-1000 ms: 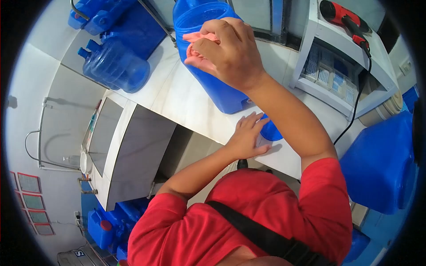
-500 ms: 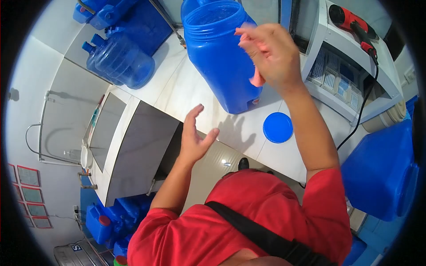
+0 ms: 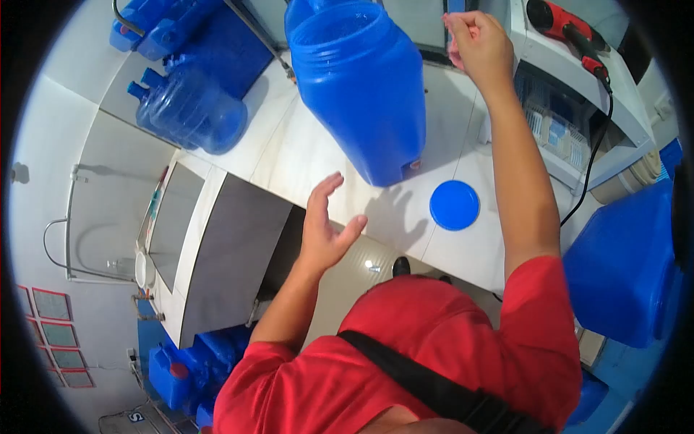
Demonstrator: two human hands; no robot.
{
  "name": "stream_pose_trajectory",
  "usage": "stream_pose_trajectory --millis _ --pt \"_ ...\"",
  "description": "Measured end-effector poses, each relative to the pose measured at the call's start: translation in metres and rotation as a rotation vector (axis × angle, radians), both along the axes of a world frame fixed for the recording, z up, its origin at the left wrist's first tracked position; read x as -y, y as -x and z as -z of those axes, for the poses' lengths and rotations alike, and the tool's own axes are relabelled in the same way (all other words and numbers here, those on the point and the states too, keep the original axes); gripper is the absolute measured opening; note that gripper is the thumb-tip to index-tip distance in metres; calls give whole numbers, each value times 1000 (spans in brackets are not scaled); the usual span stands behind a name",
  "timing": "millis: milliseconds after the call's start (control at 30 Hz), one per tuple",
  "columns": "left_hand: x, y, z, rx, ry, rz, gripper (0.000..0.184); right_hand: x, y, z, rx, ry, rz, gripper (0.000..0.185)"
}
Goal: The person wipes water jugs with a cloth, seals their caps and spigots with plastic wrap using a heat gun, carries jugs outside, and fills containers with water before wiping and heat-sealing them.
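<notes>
A large blue container (image 3: 365, 101) stands on the white tiled counter (image 3: 289, 159) with its round mouth uncovered. To its right, at the far side of the counter, my right hand (image 3: 483, 54) is closed on a pink cloth (image 3: 455, 50), held away from the container. My left hand (image 3: 327, 230) hangs over the counter's front edge, fingers and thumb apart, holding nothing. A round blue lid (image 3: 455, 205) lies flat on the counter near the front edge, between the container and my right forearm.
Clear blue water bottles (image 3: 195, 108) and blue jugs (image 3: 155, 29) stand at the back left. A white cabinet (image 3: 571, 159) at the right bears a red and black heat gun (image 3: 567, 36) with a black cord. Another blue container (image 3: 622, 264) is at the far right.
My right hand has carried the pink cloth from the container's mouth to the right. My left hand has left the lid and moved left, uncovering it.
</notes>
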State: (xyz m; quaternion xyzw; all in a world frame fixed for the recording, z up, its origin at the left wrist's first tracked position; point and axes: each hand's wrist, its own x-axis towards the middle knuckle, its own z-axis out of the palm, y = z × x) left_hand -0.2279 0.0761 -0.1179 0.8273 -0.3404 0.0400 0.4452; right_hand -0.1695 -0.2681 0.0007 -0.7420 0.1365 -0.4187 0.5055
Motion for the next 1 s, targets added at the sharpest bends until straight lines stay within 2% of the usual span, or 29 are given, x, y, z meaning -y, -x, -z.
stream_pose_trajectory --millis 67,100,167,200,267,333,400,433,500,533,567,600,633,667,700,733,767,800,867,900,933,967,1000 --pt "2 0 3 -37 14 2 72 -6 7 4 395 337 12 18" --pt "3 0 5 -86 18 -2 72 -14 13 2 394 337 15 18" --pt "8 -2 8 -93 10 16 71 -46 29 -19 439 506 -218 18" --pt "12 -3 8 -92 -1 49 71 -38 21 -18 442 507 -209 18" --pt "19 -1 11 -73 4 122 71 -17 0 -1 -73 421 -54 17" --pt "19 11 8 -62 -45 167 71 -3 1 9 -85 338 -44 18" --pt "29 8 9 10 -71 264 70 12 13 0 12 199 -36 25" --pt "33 9 11 4 -59 292 70 17 29 -18 1 210 -9 25" --pt "46 11 18 -85 -154 345 72 31 68 -60 -16 549 178 34" --pt "55 11 25 -46 -117 382 69 24 82 -87 219 207 96 20" --pt "65 11 26 -53 -112 406 69 40 94 -108 108 315 329 22" --pt "76 12 27 -12 -152 459 69 50 116 -131 -84 298 418 24" --pt "88 13 27 33 -190 506 69 103 114 -123 53 575 643 25" --pt "100 8 40 -3 -241 561 78 175 108 -112 199 855 859 25" --pt "114 4 51 1 -233 566 78 222 115 -105 -29 928 989 23" --pt "129 2 62 97 -322 594 87 266 125 -96 -264 989 1106 22" --pt "141 2 71 191 -413 610 96 326 140 -75 -517 851 832 35" --pt "152 5 80 187 -409 586 96 361 141 -62 -747 703 538 48" --pt "175 3 88 315 -617 562 109 271 163 -55 -552 767 585 56" --pt "184 -1 85 317 -615 537 109 240 168 -59 -362 857 674 52" --pt "191 -2 84 257 -691 633 111 211 175 -61 -176 932 762 49" --pt "198 -3 84 192 -767 742 114 165 180 -63 -88 783 624 47" --pt "204 2 75 180 -831 720 113 125 182 -65 -10 629 494 45"
